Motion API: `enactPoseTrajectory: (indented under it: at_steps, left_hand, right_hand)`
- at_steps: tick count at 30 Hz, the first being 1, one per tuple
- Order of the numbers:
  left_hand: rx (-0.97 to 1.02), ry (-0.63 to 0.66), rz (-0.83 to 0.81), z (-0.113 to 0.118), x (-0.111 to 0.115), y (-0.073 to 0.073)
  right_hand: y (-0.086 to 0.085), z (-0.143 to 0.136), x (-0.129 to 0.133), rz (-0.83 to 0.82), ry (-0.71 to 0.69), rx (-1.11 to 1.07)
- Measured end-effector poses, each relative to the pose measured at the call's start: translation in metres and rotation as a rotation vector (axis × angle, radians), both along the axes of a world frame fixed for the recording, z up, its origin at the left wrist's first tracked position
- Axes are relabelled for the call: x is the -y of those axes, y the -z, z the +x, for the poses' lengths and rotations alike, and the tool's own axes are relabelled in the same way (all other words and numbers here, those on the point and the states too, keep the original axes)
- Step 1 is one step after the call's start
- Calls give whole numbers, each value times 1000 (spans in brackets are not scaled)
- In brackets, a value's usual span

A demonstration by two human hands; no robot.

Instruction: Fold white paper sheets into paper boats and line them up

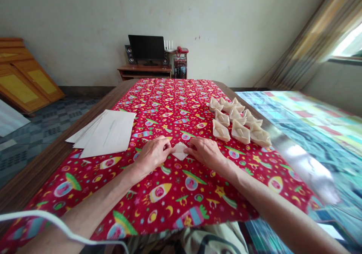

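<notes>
A small folded piece of white paper [180, 151] lies on the red patterned cloth [169, 178], between my two hands. My left hand [156, 151] pinches its left corner, fingers curled. At its right corner, my right hand [206, 151] grips it with thumb and curled fingers. Flat white sheets [110, 133] are stacked loosely on the cloth to the left. Several folded paper shapes [240, 131] stand in rows on the right part of the cloth.
A white cable [62, 225] crosses my left forearm at the lower left. Beyond the table stands a desk with a monitor [147, 49]. A bed [311, 133] is on the right, and a wooden cabinet [28, 76] on the left.
</notes>
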State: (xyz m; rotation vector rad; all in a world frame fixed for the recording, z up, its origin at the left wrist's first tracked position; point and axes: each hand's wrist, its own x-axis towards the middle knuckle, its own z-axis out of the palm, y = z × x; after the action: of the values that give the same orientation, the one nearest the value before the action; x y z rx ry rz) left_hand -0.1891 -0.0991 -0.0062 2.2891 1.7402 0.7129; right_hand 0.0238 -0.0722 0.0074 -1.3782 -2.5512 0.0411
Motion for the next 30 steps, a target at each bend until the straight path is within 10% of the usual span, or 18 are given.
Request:
enactPoseTrajectory:
  at_steps: [30]
  left_hand:
    - [282, 81, 54, 14, -4, -28]
  right_hand:
    - [0, -3, -9, -301, -154, -667]
